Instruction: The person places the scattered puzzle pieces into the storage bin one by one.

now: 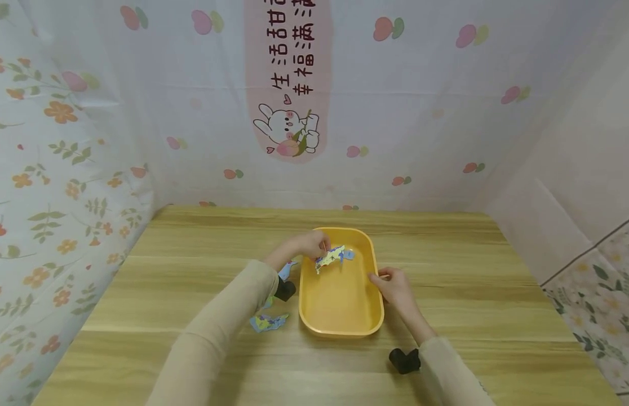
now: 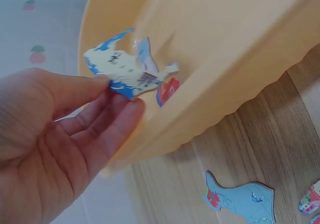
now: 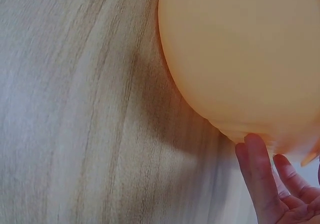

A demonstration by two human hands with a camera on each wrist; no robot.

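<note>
A yellow plastic tray sits on the wooden table. My left hand is over its far left part, with thumb and fingers pinching an irregular puzzle piece, pale yellow with blue edges and a map-like print. Below that piece, in the tray, lie a light blue piece and a red one, partly covered in the left wrist view. On the other side, my right hand grips the tray's right rim; its fingers lie against the outer wall.
Left of the tray, several map-like puzzle pieces lie on the table, among them a blue and yellow piece and a light blue piece. My left forearm partly covers this group. A patterned cloth hangs behind the table.
</note>
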